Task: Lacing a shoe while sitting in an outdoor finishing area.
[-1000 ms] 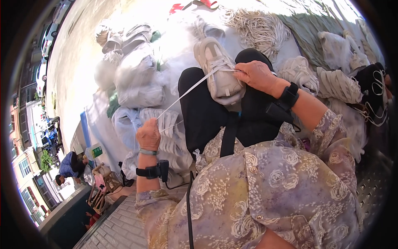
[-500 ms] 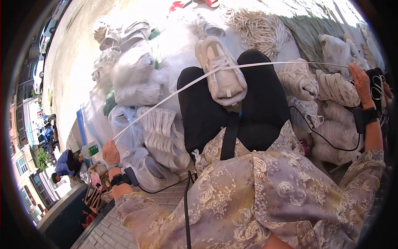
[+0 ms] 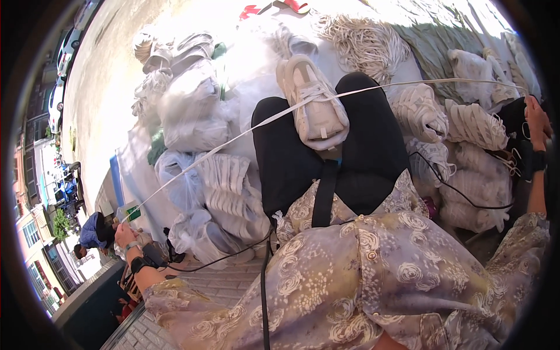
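Note:
A beige-white sneaker (image 3: 319, 119) rests on my lap between my knees, its toe toward me. From its upper eyelets a long white shoelace (image 3: 242, 135) runs out taut to both sides. At the far left my left hand (image 3: 125, 235) is closed on one end of the lace. My right hand (image 3: 536, 121), out at the right rim, grips the other end. Some loose-looking lace crosses the front of the shoe, but which eyelets it passes through is too small to make out.
Bagged stacks of white shoe parts (image 3: 195, 122) lie at left, with more light sneakers (image 3: 421, 112) at right. A heap of loose laces (image 3: 364, 46) sits beyond my knees. A black cable (image 3: 461, 185) hangs by my right side. A person (image 3: 93, 230) bends over at far left.
Both hands have moved farther apart, the left one outward and down, the right one outward. More lace is stretched between them. The sneaker stays almost in place.

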The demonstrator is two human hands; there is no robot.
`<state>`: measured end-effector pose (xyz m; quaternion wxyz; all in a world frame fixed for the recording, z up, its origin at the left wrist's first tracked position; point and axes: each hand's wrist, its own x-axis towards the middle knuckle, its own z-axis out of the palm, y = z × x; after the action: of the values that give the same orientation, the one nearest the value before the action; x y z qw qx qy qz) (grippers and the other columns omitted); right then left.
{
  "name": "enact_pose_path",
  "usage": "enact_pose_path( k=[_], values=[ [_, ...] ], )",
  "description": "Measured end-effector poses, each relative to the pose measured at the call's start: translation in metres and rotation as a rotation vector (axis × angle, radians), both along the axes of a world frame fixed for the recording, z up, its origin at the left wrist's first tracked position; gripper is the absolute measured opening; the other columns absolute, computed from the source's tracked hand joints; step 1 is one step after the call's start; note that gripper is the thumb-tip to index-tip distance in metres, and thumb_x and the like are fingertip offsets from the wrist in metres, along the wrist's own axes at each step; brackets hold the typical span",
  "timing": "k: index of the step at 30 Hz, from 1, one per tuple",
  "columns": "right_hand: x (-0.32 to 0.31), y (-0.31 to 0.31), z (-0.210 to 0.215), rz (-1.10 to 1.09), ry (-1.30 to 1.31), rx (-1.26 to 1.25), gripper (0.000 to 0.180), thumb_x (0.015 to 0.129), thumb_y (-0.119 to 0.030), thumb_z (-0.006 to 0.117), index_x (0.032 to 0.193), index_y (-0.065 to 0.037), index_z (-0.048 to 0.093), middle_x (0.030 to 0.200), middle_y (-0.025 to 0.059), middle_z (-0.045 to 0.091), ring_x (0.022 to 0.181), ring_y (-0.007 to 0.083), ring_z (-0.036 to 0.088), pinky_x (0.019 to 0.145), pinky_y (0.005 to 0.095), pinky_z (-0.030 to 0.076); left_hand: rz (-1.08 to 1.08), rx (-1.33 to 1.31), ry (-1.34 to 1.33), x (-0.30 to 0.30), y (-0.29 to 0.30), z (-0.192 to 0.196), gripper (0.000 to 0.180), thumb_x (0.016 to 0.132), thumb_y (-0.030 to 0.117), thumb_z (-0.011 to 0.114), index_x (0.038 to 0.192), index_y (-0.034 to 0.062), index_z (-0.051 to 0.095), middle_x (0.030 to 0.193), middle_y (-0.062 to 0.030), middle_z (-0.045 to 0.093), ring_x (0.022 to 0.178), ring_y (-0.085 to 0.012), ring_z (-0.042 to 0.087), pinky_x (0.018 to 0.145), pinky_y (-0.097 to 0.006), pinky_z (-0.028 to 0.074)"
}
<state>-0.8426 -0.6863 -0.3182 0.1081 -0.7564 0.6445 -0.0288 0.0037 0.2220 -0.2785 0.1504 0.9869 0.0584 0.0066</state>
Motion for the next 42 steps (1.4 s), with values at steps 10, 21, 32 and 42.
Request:
enact_pose_path(
  k=[10,21,32,42],
  values=[
    [0.355,0.328,-0.078,0.113,-0.835,1.322,0.015,0.090,-0.021,0.049,0.084,-0.007,0.054,0.066,0.0010,0.057,0.051,0.0070,0.055,0.050,0.0231,0.048,-0.407,-0.907,1.529,-0.224,-0.322,-0.121,0.023,0.091,0.025,0.052,0.079,0.0061,0.052,0.066,-0.0099,0.061,0.043,-0.0117,0.057,0.041,-0.023,0.049],
    [0.439,0.315,-0.122,0.263,-1.100,0.922,0.022,0.087,-0.022,0.057,0.102,-0.008,0.066,0.088,-0.0059,0.061,0.077,0.0022,0.051,0.064,0.0209,0.044,-0.769,-0.640,1.147,-0.285,-0.470,-0.123,0.018,0.090,0.018,0.051,0.078,0.0037,0.053,0.070,-0.0067,0.061,0.050,-0.0129,0.061,0.044,-0.022,0.051],
    [0.436,0.321,-0.137,0.152,-1.312,0.873,0.009,0.082,-0.009,0.062,0.087,-0.001,0.064,0.073,-0.0024,0.058,0.062,0.0029,0.050,0.058,0.0182,0.044,-0.574,-1.114,0.985,-0.292,-0.473,-0.137,0.016,0.088,0.016,0.058,0.089,0.0005,0.058,0.083,-0.0060,0.061,0.066,-0.0128,0.064,0.059,-0.021,0.053],
    [0.445,0.326,-0.147,0.219,-1.161,0.571,0.005,0.074,-0.007,0.063,0.074,-0.002,0.061,0.057,-0.0006,0.053,0.054,0.0046,0.047,0.052,0.0220,0.039,-0.559,-1.086,0.798,-0.287,-0.447,-0.138,0.016,0.087,0.016,0.059,0.077,0.0044,0.054,0.065,-0.0034,0.058,0.046,-0.0075,0.052,0.040,-0.018,0.041]
  ],
)
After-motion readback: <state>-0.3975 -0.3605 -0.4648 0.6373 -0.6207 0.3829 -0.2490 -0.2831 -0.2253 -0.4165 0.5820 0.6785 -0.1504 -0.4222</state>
